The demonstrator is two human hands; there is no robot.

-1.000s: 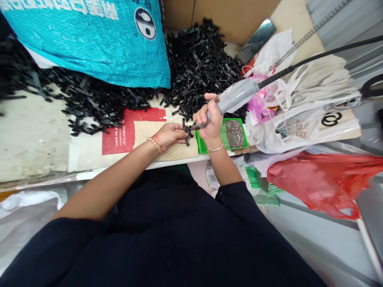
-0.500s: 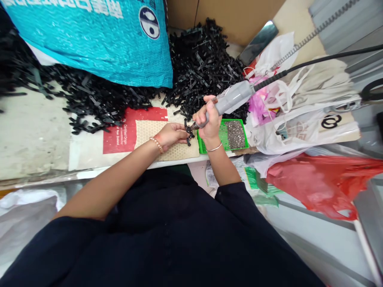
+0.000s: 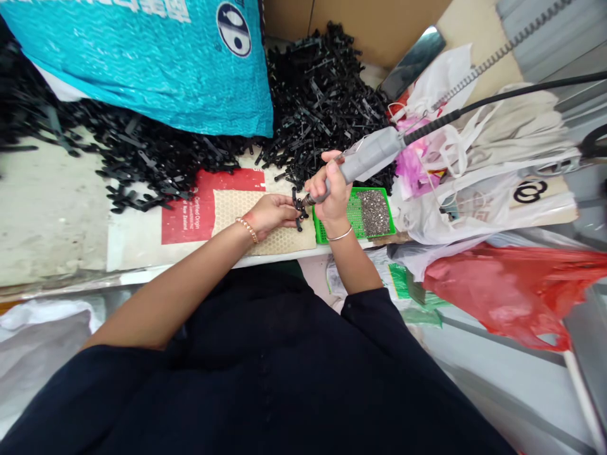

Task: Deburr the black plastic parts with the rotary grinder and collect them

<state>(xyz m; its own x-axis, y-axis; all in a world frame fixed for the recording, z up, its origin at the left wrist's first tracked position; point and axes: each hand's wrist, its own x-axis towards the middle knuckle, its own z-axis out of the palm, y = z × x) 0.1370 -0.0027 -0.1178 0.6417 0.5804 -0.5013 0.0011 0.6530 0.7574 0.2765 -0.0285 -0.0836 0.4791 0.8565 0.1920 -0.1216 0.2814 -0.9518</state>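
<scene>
My right hand (image 3: 331,189) is wrapped round a grey electric screwdriver (image 3: 372,156), whose tip points down and left. At that tip sits a small black plastic part (image 3: 299,206), pinched at its left side by the fingers of my left hand (image 3: 271,213). The exact contact between tip and part is too small to make out. Beneath my left hand lies a beige dimpled mat (image 3: 232,218). Just right of the part, partly behind my right hand, is a green basket (image 3: 391,215) holding many small metal screws (image 3: 374,213).
Heaps of black plastic parts (image 3: 327,101) lie at the back and left. A blue woven sack (image 3: 156,76) rests over them. Plastic bags (image 3: 455,145) crowd the right side, and a red bag (image 3: 512,291) hangs there. A black cable (image 3: 521,95) and coiled cord (image 3: 502,54) run to the screwdriver.
The view has shifted very slightly. Both hands, the black part and the screwdriver keep practically the same position and grip.
</scene>
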